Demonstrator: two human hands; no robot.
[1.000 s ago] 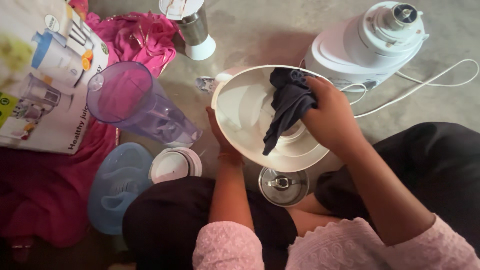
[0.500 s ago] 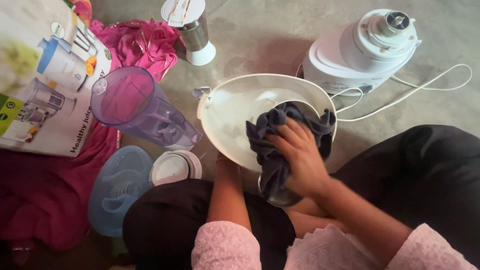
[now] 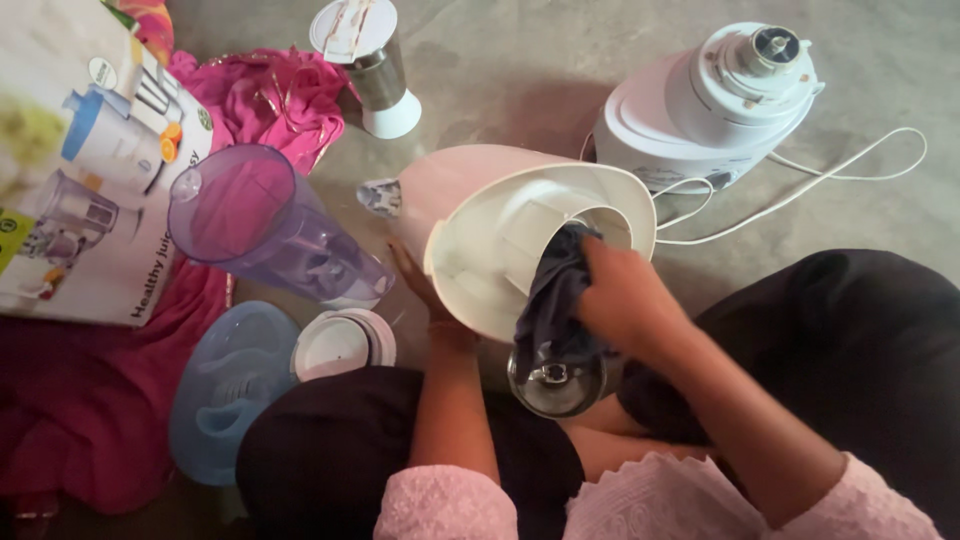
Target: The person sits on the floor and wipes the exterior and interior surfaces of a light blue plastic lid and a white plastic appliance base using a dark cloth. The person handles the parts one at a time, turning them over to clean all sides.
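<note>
Since the earlier frame you've tipped the white bowl (image 3: pixel 500 250) up on edge, opening toward you, and your right hand (image 3: pixel 625 300) has slid to its 3 o'clock rim. That hand is clenched on the dark cloth (image 3: pixel 550 310), which hangs out of the bowl, mid-frame above your lap. Your left hand (image 3: pixel 420 285) props the bowl from behind at 9 o'clock; grip mostly hidden, can't tell. Steel jar (image 3: pixel 555 380) sits just below at 6. Purple jug (image 3: pixel 265 230) at 9, mixer base (image 3: pixel 715 100) at 1.
</note>
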